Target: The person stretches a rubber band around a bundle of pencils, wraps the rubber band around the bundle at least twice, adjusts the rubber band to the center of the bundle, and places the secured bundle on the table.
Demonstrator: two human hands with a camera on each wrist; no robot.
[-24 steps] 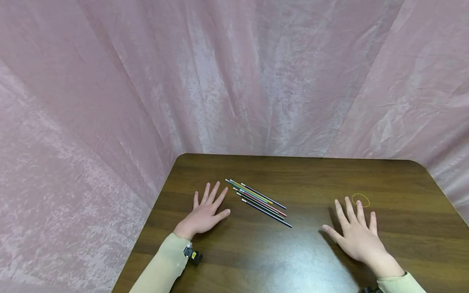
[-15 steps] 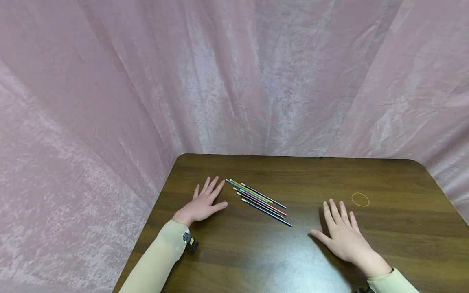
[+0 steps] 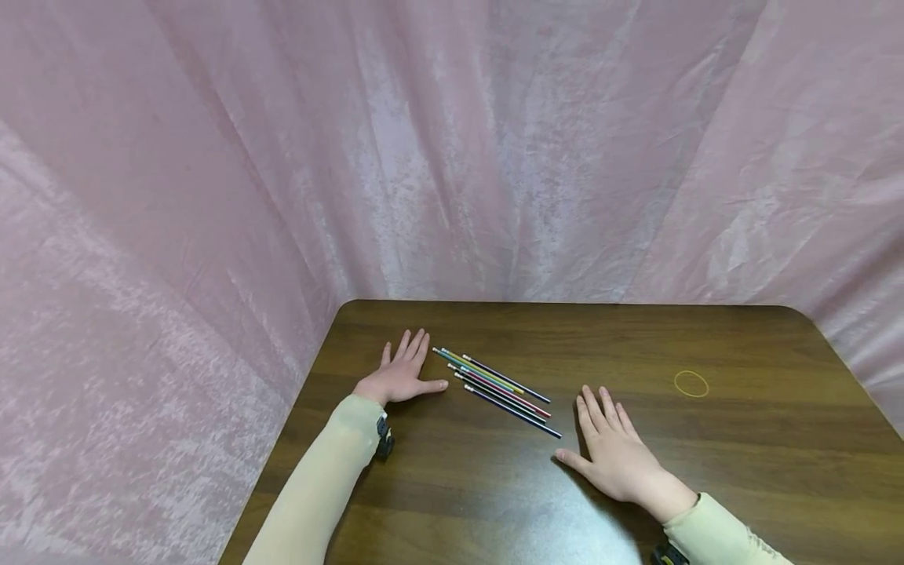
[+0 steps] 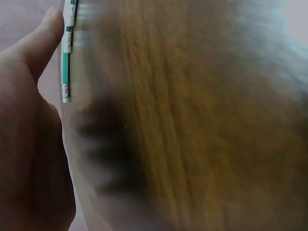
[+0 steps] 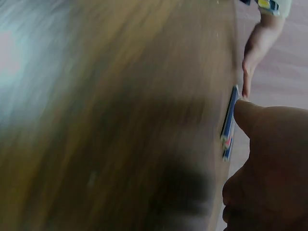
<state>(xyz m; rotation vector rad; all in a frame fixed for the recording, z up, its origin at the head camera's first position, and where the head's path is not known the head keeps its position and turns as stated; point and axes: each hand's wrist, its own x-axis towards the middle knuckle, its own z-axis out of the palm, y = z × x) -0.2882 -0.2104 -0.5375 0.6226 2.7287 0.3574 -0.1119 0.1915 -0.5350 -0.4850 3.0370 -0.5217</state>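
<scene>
Several pencils [image 3: 497, 388] with white-banded eraser ends lie slanted side by side on the table, in blue, black, red, yellow and teal. My left hand [image 3: 399, 378] is at their eraser ends, fingers straight and thumb spread toward them. To the right of their other ends, my right hand [image 3: 614, 457] is held with straight fingers and the thumb out. Neither hand holds anything. In the left wrist view the pencils' eraser ends [image 4: 65, 86] show beside the left hand [image 4: 29, 120]. The right wrist view has the pencil tips [image 5: 227, 144] by the right hand [image 5: 274, 163].
A yellow rubber band [image 3: 691, 384] lies in a loop on the right part of the table. The brown wooden table [image 3: 777, 439] has rounded far corners. A pink curtain [image 3: 452, 157] hangs behind it and down the left side.
My right hand has moved left, away from the rubber band and toward the pencils. My left hand has shifted slightly forward beside the eraser ends. The pencils lie as before.
</scene>
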